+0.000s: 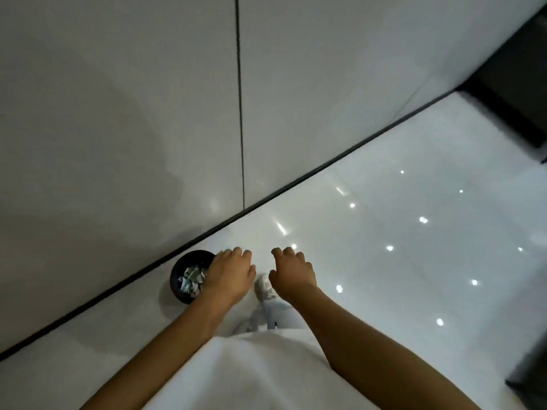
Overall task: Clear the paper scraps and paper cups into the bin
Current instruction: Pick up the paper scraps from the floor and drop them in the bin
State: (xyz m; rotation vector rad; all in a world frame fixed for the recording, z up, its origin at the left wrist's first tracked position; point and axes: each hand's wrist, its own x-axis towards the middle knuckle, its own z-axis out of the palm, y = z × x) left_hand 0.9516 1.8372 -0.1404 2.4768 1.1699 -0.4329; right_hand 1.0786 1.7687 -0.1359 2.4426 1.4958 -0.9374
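A round black bin [182,267] stands on the glossy white floor, close to the wall's dark baseboard. Inside it lie crumpled paper scraps [192,281], pale green and white. My left hand [229,275] hovers above the bin's right rim, palm down, fingers loosely curled, holding nothing. Beside it, about a hand's width to the right, my right hand [293,275] is held out in the same way and is empty. No paper cups are in view.
A white panelled wall [118,113] with a dark vertical seam fills the left and top. My white shoe [263,287] and pale trouser leg show between my hands. Dark furniture [515,84] sits at the far right, and a dark object edge [529,389] at lower right.
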